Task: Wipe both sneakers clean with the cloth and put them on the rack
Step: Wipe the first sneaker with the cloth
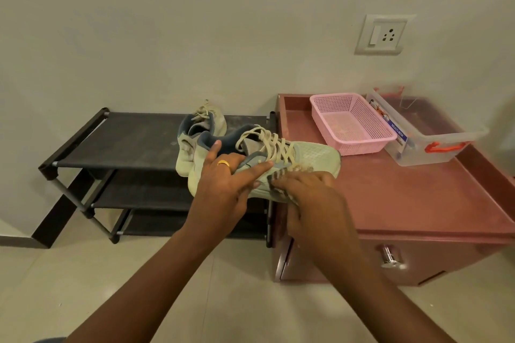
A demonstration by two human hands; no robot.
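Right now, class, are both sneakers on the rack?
No: one sneaker sits on the rack's top shelf, but the left hand holds the other sneaker while the right hand presses the cloth on it.

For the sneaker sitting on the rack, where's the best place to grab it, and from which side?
Probably the heel collar of the far sneaker, reached from above on the near side: it stands upright on the rack, heel towards the person, opening up, so fingers can hook inside.

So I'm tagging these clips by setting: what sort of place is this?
Most likely a home, perhaps an entryway corner: a black three-tier fabric shoe rack stands against a plain wall beside a reddish-brown cabinet, with a white wall socket plate above.
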